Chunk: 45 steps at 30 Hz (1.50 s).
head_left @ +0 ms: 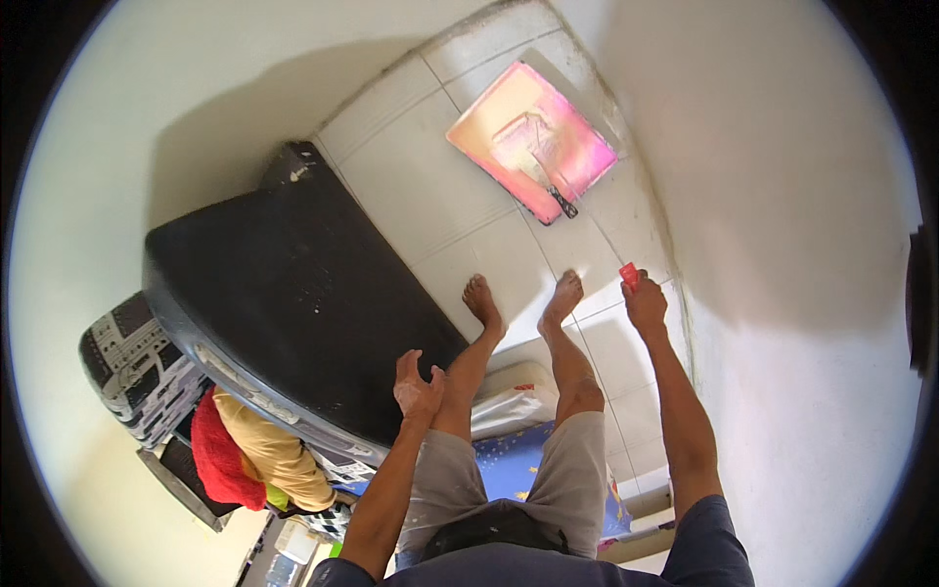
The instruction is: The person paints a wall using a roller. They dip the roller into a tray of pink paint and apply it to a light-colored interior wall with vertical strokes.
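My right hand [646, 305] is closed around the red handle of what looks like a paint roller [629, 275]. A thin rod runs from that handle toward a pinkish square board or tray [486, 115] on the floor. Pale shapes and a loop at the middle of the square are too washed out to tell apart. A small black item [562, 202] lies at its near edge. My left hand [419, 395] holds nothing; its fingers are apart, beside my left knee and the side of a large black cabinet-like body, perhaps a refrigerator [293, 284].
White walls [773, 196] rise to the right and behind the tiled floor [401, 166]. A blue star-patterned cloth [514, 460] and a white bag [509, 416] are between my legs. Red cloth [223, 455] and tan cloth [274, 460] are piled at lower left, near a patterned cover [137, 367].
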{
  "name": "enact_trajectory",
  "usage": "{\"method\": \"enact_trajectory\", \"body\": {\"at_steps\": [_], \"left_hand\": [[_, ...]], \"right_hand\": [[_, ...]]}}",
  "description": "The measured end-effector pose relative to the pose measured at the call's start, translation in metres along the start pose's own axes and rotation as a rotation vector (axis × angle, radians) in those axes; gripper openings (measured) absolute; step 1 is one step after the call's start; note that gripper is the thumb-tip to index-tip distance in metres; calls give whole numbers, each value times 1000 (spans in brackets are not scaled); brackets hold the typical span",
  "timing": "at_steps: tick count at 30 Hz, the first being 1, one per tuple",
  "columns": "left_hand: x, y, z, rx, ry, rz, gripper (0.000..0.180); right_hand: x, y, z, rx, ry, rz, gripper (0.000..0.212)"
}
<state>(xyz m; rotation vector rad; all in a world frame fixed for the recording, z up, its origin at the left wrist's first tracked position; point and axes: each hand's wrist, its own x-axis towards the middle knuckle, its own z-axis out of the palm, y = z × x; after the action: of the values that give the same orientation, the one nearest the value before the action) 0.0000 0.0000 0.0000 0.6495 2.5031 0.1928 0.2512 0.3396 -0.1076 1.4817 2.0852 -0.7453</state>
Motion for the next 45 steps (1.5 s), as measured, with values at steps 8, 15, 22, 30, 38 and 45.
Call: {"method": "enact_trajectory", "body": {"at_steps": [8,15,22,30,38,45], "left_hand": [[35,48,-145,-271,128,89,34],[79,24,-237,-85,181,291,28],[160,22,-328,146,-174,455,40],[217,36,-416,297,-288,501,40],[307,-3,-410,416,-315,991,55],[299,85,-473,171,-322,817,38]], "right_hand": [[-66,10,-38,52,46,39,37],[-215,-33,-112,168,226,84,41],[-365,-142,-169,459,375,288,39],[-401,-280,-237,832,858,91,29],[-366,-378,-369,1080,1110,-166,33],[-304,-459,-495,1127,1502,-263,28]]}}
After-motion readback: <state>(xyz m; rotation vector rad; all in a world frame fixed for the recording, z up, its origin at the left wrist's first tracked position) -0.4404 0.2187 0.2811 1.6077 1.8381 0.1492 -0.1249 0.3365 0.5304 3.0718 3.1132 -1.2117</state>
